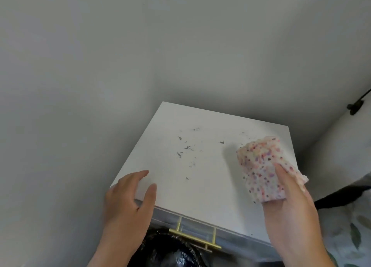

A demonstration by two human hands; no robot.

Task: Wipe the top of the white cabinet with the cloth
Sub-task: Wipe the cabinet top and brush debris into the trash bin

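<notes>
The white cabinet top point(210, 178) fills the middle of the view, with several dark specks of dirt point(188, 147) scattered over its far middle. My right hand point(291, 206) grips a folded white cloth with coloured dots point(263, 166), held at the top's right side, just over or on the surface. At the front left corner my left hand point(128, 198) rests with straight fingers on the edge and holds nothing.
Grey walls close in behind and to the left of the cabinet. A brass drawer handle point(194, 239) sticks out below the front edge. A bin lined with a black bag point(168, 252) stands underneath. A black rod bracket point(356, 106) is fixed to the right wall.
</notes>
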